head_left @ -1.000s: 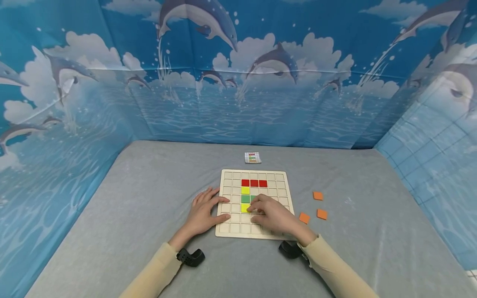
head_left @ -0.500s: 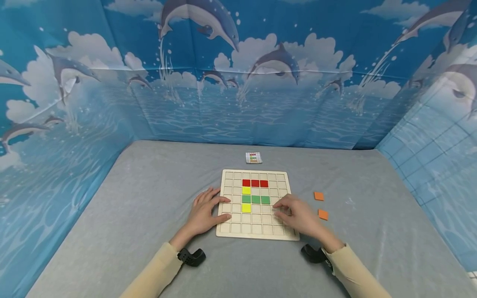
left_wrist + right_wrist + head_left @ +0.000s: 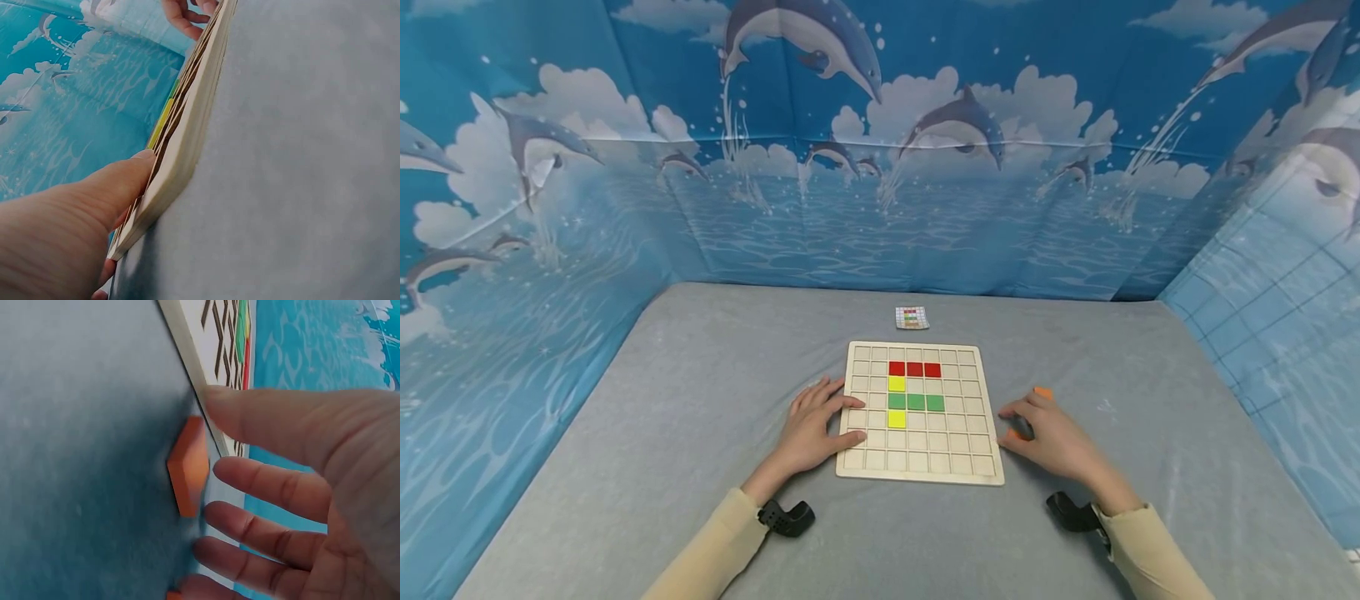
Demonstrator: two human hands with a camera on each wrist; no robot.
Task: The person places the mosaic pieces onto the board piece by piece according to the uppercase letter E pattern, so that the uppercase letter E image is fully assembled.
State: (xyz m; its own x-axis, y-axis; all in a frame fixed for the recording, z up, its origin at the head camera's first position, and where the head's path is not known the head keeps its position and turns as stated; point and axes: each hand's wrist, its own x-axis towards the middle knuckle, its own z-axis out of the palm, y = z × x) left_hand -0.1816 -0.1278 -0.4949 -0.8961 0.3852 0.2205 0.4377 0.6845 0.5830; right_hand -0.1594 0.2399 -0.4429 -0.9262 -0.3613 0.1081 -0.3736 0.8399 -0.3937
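Observation:
A wooden grid board (image 3: 951,442) lies on the table, with red tiles (image 3: 914,369), yellow tiles (image 3: 897,419) and green tiles (image 3: 916,402) in its cells. My left hand (image 3: 808,432) rests at the board's left side, thumb and forefinger extended onto its edge. Just off the right edge, my right hand (image 3: 1060,437) hovers with thumb and forefinger apart, holding nothing. Beneath it lies an orange tile (image 3: 189,469), close to the fingertips in the right wrist view. Another orange tile (image 3: 1042,392) shows behind the hand; a third is hidden in the head view.
Beyond the board's far edge lies a small card (image 3: 912,317) printed with a coloured grid pattern. Grey cloth (image 3: 737,350) covers the table. A blue dolphin-print curtain (image 3: 880,225) stands at the back and sides.
My right hand has moved off the board to the right, over the orange tiles, uncovering the row of green tiles. My left hand has stayed in place.

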